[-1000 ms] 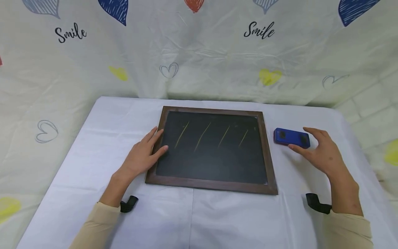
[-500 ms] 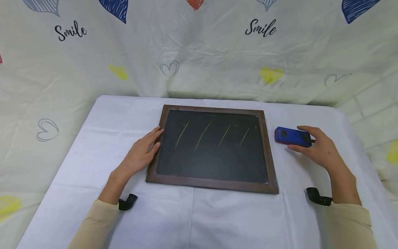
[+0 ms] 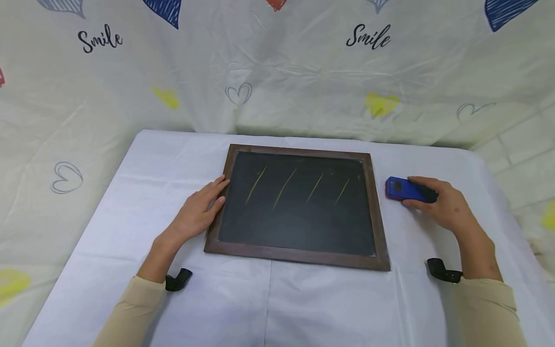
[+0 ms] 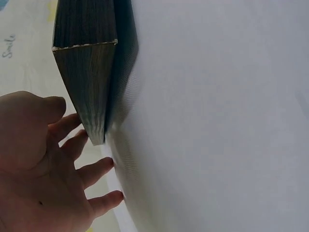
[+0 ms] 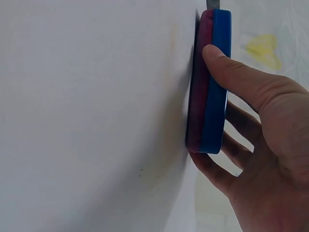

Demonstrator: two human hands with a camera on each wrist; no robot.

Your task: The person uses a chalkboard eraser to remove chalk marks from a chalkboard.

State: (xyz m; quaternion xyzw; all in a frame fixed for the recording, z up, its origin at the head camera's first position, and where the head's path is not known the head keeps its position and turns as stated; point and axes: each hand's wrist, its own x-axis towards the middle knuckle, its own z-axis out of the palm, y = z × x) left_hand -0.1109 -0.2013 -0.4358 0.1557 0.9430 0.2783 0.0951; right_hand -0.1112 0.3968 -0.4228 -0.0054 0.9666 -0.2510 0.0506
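A small chalkboard with a brown wooden frame lies on the white-covered table, several slanted yellow chalk strokes across its upper half. My left hand rests on the frame's left side, thumb and fingers extended; the left wrist view shows its fingertips at the frame's edge. To the right of the board, my right hand grips a blue chalkboard eraser between thumb and fingers. Seen from the right wrist, the eraser has a magenta underside close against the cloth, and the thumb covers part of its side.
A white cloth covers the table. Behind it hangs a pale curtain printed with hearts and lettering. Black wrist-worn devices stick out beside the left sleeve and the right sleeve.
My right hand has closed in on the eraser from its right side and now grips it. My left thumb has drawn back from the board's black surface onto the frame.
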